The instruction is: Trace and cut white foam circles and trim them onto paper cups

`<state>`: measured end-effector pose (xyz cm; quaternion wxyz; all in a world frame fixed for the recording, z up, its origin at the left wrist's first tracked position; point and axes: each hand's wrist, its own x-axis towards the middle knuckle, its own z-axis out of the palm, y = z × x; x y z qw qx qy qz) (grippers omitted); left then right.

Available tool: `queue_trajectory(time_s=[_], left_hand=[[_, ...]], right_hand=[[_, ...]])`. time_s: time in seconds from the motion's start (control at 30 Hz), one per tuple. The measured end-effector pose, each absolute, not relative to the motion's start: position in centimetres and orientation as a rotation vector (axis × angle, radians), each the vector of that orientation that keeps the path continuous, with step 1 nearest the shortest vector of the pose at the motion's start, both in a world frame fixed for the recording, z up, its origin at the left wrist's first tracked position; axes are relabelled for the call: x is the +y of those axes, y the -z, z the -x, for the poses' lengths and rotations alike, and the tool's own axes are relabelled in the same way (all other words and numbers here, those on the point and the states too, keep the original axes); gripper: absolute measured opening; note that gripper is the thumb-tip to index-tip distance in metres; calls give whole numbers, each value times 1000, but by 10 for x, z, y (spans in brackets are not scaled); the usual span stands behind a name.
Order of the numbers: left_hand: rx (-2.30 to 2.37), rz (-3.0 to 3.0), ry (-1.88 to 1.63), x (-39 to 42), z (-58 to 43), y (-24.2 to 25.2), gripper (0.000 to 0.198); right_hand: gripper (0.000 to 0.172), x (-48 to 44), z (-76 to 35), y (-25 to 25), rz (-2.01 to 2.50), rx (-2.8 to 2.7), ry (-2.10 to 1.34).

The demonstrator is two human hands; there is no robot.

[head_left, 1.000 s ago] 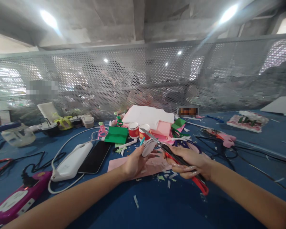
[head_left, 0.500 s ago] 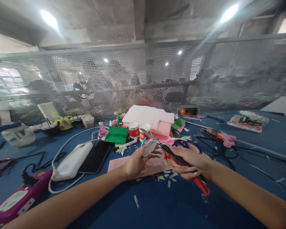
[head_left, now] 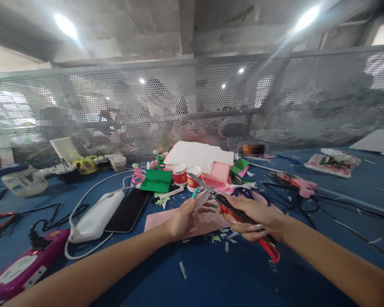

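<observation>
My left hand (head_left: 185, 217) is closed on a small whitish paper piece (head_left: 202, 200), pinched between thumb and fingers. The piece is seen at a slant, so its full outline is hard to make out. My right hand (head_left: 259, 217) grips scissors (head_left: 224, 199) by their black and red handles, the grey blades pointing up and to the left, close to the paper piece. Under both hands lies a pink sheet (head_left: 161, 219) strewn with paper scraps (head_left: 226, 246). Just beyond the hands stand two red and white paper cups (head_left: 179, 175).
Left of my hands are a black phone (head_left: 128, 211), a white power bank-like block (head_left: 97, 217) with a cable, and a magenta power strip (head_left: 28, 266). Green card (head_left: 156, 181) and white sheets (head_left: 195, 155) lie behind. A pink glue gun (head_left: 304, 186) with cords is at right.
The paper piece has turned in my left hand and now shows narrower. My left thumb has shifted slightly up and right. The right hand and scissors have barely moved.
</observation>
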<state>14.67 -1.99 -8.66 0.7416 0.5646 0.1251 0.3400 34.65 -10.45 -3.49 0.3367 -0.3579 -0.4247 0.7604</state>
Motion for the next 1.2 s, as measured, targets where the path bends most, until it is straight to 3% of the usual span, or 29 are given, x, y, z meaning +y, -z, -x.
queue_trajectory(time_s=[1.2], left_hand=[[392,-1248,-780,-20,-148,87,51]], right_hand=[[51,-102,-348,39,908,-1099,-1975]])
